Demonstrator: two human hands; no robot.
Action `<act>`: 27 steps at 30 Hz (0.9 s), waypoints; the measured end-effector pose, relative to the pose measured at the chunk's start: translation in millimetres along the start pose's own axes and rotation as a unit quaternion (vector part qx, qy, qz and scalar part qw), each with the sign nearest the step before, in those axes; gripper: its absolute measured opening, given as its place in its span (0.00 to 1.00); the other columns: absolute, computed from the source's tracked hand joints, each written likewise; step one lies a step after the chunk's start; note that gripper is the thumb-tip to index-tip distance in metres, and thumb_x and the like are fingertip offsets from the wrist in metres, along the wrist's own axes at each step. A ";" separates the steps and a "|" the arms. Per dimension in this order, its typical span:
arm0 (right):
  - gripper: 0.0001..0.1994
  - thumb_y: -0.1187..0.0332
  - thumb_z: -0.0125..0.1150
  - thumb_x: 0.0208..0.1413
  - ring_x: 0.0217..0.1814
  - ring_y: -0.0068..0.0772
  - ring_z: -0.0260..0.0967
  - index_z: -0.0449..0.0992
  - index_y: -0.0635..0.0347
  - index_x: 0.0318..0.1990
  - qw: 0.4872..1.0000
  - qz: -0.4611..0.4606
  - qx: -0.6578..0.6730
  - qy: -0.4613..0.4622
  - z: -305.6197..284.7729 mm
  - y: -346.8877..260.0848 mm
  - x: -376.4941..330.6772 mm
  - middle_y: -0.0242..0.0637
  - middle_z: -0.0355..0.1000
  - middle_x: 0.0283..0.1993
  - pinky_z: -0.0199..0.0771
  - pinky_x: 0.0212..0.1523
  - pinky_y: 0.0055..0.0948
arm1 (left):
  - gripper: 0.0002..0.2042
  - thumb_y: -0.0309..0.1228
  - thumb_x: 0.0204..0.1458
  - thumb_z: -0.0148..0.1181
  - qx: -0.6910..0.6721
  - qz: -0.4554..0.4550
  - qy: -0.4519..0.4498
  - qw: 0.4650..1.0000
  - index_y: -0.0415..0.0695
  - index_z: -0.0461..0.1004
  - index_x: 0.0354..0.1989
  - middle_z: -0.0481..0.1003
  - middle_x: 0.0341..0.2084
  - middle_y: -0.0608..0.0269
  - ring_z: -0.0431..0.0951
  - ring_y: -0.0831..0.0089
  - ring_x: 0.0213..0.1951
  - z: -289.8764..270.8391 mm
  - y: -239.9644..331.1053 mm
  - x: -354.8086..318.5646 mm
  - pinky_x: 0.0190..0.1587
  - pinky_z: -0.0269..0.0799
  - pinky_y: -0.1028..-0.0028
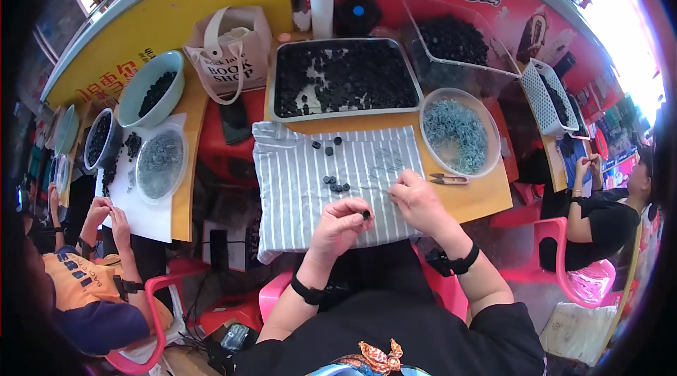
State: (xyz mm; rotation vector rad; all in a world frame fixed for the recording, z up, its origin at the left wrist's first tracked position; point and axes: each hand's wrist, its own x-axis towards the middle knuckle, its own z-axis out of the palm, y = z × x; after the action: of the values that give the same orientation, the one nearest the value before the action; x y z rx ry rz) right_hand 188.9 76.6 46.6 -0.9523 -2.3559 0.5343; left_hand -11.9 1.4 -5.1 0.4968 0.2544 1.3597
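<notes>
Covering yellow table [486, 196], seemingly striped cloth [296, 178]

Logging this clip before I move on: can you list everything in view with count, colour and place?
Small round part: one, black, pinched in the left hand.
Loose round parts: several, black, on the cloth.
Striped cloth: one, grey and white, over the near table edge.
Metal tray: one, full of black parts, behind the cloth.
Clear bowl: one, holding pale blue bits, right of the cloth.
Snips: one, by that bowl.
Bottle: one, white, behind the tray.
Tote bag: one, cream, left of the tray.
Co-workers: two, seated left and right.
Left hand: holding the part.
Right hand: on the cloth.
</notes>
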 end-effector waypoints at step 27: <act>0.10 0.82 0.70 0.44 0.34 0.33 0.71 0.76 0.63 0.33 0.955 0.044 0.251 0.154 13.1 -63.4 -2.0 0.37 0.73 0.32 0.71 0.36 0.27 | 0.12 0.23 0.54 0.64 -0.014 -0.004 0.038 0.999 0.37 0.78 0.47 0.79 0.40 0.57 0.79 0.71 0.40 -3.1 0.6 1.0 0.45 0.75 0.71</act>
State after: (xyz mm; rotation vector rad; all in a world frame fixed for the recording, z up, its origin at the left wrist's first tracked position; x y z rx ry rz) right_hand 149.8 30.5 69.7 -0.8294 -1.7817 0.8976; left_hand -13.6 3.0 -7.4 0.4214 0.2996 1.3744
